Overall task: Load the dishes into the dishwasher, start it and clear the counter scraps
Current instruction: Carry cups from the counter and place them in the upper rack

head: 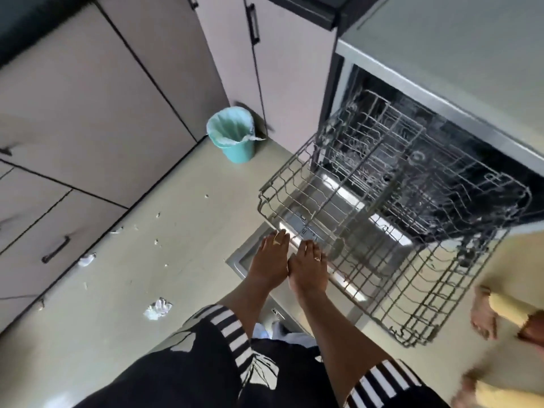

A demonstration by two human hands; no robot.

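Observation:
The dishwasher [441, 113] stands open at the right, its door [244, 257] folded down. An empty grey wire upper rack [294, 169] is pulled out over the door. A second empty wire rack [435, 304] juts out below it, towards me. My left hand [272, 260] and my right hand [309, 267] lie side by side, palms down and fingers stretched. Their fingertips are at the upper rack's front rim, above the door. Neither hand holds anything that I can see. No dishes are in view.
A teal bin [232, 134] with a pale green liner stands in the corner by the cabinets [88, 113]. Crumpled paper scraps [157, 309] and small bits litter the floor at the left. Another person's bare foot [482, 316] and yellow trousers are at the right edge.

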